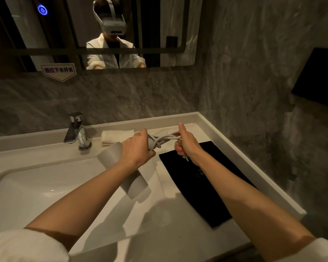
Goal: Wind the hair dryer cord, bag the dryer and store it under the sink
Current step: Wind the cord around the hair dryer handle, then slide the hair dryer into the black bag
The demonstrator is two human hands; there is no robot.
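- White sleeves (pixel 27 246) sit nearest the camera, with both bare forearms reaching out over the sink counter (pixel 178 233)
- Left hand (pixel 135 148) has its fingers curled tight round the hair dryer (pixel 119 167) at the handle; the grey barrel hangs down toward the basin (pixel 36 186), clear of the counter
- Right hand (pixel 186 142) has the thumb stuck straight up and the other fingers closed on the cord (pixel 163 138) close to its end; the plug prongs seem to poke out below the fist, though they are too small to be sure
- Several loops of cord already cross the handle, so the winding looks nearly finished
- Black bag (pixel 206 182) lies flat on the counter, just under the right hand, with nothing in it yet
- Folded towel (pixel 117 134) rests behind the hands, and the tap (pixel 77 131) stands to its left
- Likely trouble: the loops look loose and crossed, so letting go of the end before tucking it could let them spring off
- Heavy barrel could also twist in a one-handed grip and drop into the basin
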